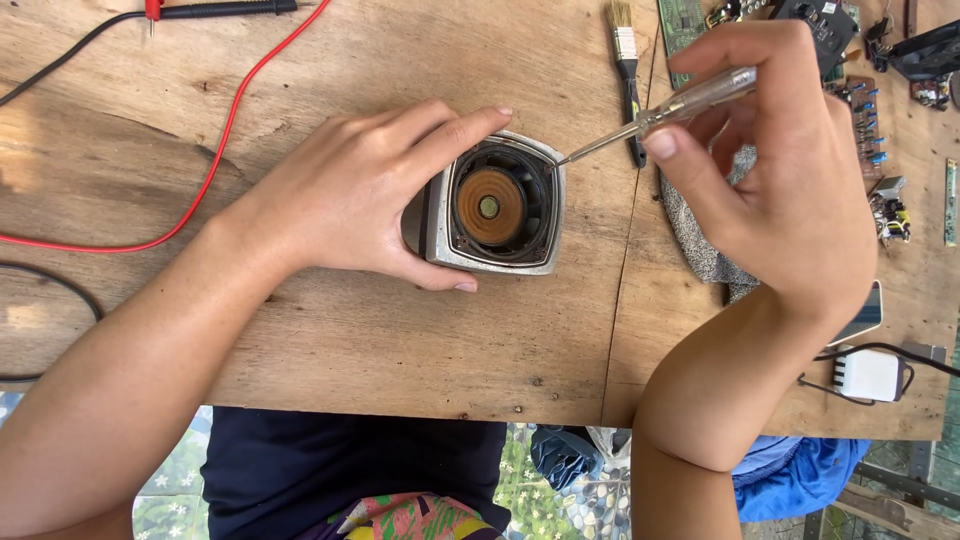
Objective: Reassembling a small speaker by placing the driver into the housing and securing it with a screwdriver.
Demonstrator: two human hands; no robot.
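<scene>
Both our forearms fill the bottom of the view, coming up over the near edge of the wooden counter (350, 340). Our left hand (350, 195) wraps the speaker (495, 205), fingers (455, 130) clamped round its top and thumb pressed under its lower edge, so we'd guess that's to keep it from sliding while we poke at it. It sits cone-up near the middle of the counter, square metal frame, rusty brown centre. Our right hand (780, 170) pinches a clear-handled screwdriver (660, 110), fingers closed on the handle like a pen, tip resting on the frame's upper right corner. Beyond it lies a small brush (627, 70), and red and black probe leads (215, 150) trail off left. Circuit boards (870, 130) and a white charger (868, 374) clutter the right side.
</scene>
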